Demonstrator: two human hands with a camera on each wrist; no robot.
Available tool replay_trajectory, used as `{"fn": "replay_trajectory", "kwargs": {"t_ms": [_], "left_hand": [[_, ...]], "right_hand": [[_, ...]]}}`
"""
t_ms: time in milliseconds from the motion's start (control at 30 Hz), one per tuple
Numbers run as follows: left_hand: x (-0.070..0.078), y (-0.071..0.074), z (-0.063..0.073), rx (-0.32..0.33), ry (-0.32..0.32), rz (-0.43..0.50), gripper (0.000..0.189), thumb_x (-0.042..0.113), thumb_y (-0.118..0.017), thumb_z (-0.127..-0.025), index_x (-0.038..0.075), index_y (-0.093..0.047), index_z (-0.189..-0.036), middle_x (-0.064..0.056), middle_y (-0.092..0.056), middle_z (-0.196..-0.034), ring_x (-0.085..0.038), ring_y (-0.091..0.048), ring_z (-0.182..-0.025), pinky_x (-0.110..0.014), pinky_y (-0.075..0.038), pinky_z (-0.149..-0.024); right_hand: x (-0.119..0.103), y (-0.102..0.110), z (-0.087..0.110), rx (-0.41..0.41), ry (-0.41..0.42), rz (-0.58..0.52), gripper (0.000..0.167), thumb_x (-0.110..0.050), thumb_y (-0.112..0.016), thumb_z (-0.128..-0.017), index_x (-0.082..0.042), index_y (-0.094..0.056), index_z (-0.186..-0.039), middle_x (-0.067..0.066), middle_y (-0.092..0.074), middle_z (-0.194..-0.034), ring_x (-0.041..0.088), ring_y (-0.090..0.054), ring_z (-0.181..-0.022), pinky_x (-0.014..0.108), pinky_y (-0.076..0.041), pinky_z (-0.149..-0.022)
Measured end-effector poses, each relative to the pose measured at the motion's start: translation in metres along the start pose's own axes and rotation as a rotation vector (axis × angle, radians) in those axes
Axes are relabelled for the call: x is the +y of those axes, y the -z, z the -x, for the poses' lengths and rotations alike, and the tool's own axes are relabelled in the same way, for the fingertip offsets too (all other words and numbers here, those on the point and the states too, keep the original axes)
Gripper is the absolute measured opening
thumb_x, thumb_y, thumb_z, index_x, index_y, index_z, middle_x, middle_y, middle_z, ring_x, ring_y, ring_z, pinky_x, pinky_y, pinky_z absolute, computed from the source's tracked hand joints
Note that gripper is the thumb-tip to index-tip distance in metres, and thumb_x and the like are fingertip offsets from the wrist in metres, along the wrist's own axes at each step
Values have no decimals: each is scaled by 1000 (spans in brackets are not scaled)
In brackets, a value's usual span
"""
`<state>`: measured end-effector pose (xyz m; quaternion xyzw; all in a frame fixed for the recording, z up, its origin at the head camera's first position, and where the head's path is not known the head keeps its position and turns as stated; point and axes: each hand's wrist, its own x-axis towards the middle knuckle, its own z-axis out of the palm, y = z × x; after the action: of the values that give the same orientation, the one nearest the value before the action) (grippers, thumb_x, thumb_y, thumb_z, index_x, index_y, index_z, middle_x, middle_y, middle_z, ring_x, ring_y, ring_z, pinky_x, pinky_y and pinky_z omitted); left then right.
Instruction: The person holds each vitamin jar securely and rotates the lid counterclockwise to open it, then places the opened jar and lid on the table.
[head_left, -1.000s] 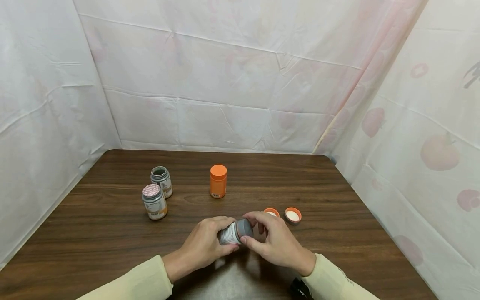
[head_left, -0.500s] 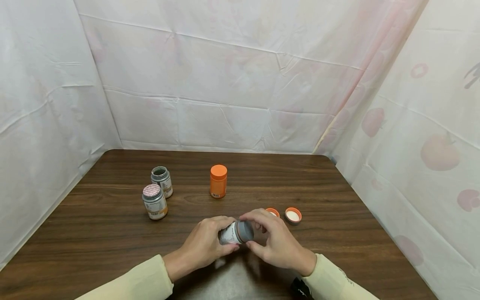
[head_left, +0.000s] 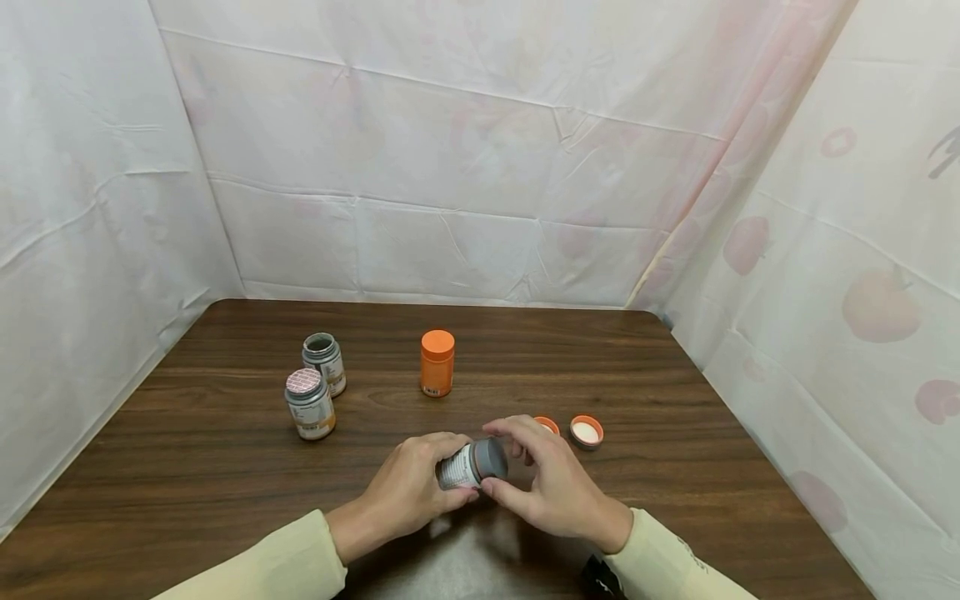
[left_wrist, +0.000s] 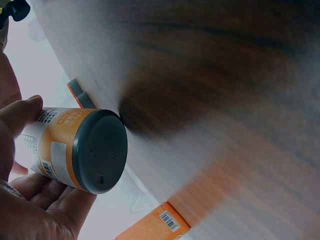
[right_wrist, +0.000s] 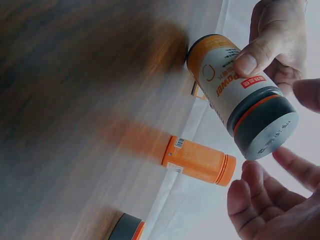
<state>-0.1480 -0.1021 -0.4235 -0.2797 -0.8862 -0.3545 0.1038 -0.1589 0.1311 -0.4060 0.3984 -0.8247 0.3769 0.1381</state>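
Note:
My left hand (head_left: 411, 485) grips a grey, white and orange supplement bottle (right_wrist: 220, 75), held tilted above the table near its front. Its dark grey cap (right_wrist: 267, 127) is on and points toward my right hand (head_left: 557, 487). The right thumb and fingers are curled round that cap from opposite sides, the thumb at its near edge in the head view. In the left wrist view the bottle's dark base (left_wrist: 102, 152) faces the camera, while the cap end is hidden.
An orange capped bottle (head_left: 437, 363) stands mid-table. Two uncapped grey bottles stand at left, one sealed bottle (head_left: 311, 406) before an open-mouthed bottle (head_left: 325, 360). Two upturned caps lie right of the hands: one cap (head_left: 586, 432) fully visible, another cap (head_left: 546, 424) partly covered by the right hand.
My right fingers and thumb loosened from the cap and shifted slightly, then the thumb came back against it. The left hand and bottle have hardly moved.

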Motion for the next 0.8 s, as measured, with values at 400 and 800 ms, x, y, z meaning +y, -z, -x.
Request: {"fn": "replay_trajectory", "kwargs": {"t_ms": [400,800], "left_hand": [[0,0,0,1,1,-2,42,25,-94,-75,22,-73,-111,7,-71,-112,-5,-64,-90,-27,-54,-75],[0,0,0,4,-11,3,40,24,-93,-76,24,-73,-110,8,-71,-112,-4,-63,-90,-26,-53,-74]], "right_hand": [[-4,-2,-2,-13,-220,27,31,-42,-75,-93,-19,-69,-114,-9,-65,-91,16,-55,-66,23,-45,-58],[-3,-2,-1,-47,-204,-7,27,-38,-75,-94,-20,-68,-112,-12,-64,-88,8,-52,-64,22,-44,-56]]}}
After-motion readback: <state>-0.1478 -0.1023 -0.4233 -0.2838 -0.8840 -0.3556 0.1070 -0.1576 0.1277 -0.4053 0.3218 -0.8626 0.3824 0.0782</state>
